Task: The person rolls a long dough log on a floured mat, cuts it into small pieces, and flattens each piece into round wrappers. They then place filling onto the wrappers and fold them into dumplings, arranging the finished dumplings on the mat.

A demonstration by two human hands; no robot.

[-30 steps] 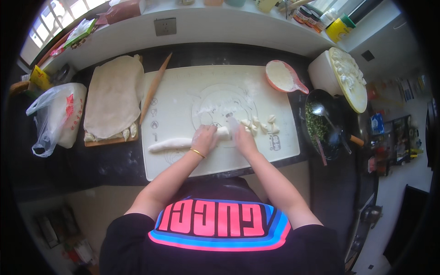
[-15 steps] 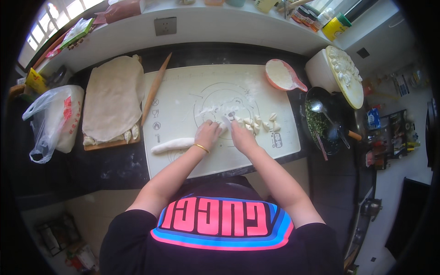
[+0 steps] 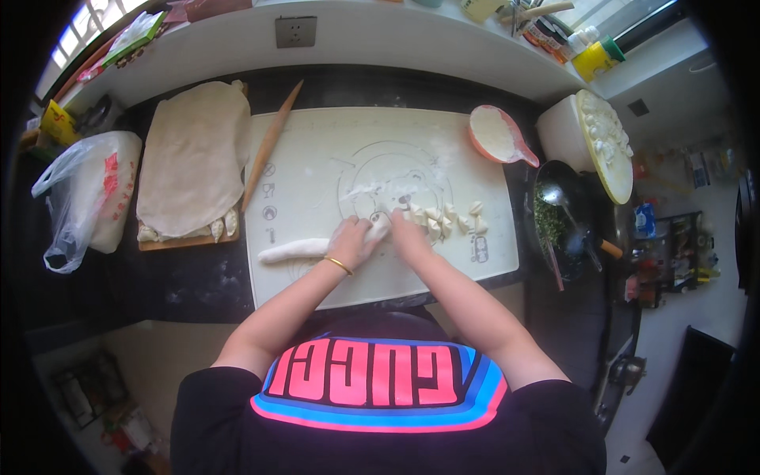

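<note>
A long white dough rope [image 3: 293, 251] lies across the pale printed mat. My left hand [image 3: 352, 240], with a gold bangle at the wrist, is closed round it, and the floury end of the rope pokes out past the fingers. Close beside that end, my right hand [image 3: 409, 235] is closed in a grip. Half a second ago a pale knife blade showed in it; now the blade is mostly hidden by the fingers. Several small cut dough pieces [image 3: 432, 218] lie loose on the mat just right of my right hand.
A rolling pin [image 3: 273, 145] lies along the mat's left edge, beside a board covered with a dough sheet [image 3: 194, 158]. A plastic bag [image 3: 99, 194] stands far left. At right are a pink flour scoop [image 3: 495, 134], a wok [image 3: 566, 218] of chopped greens and a white container [image 3: 566, 131].
My hands have shifted slightly downward. More of the rope's end now shows between them, and the blade has turned almost out of sight. The whole view has tilted a little.
</note>
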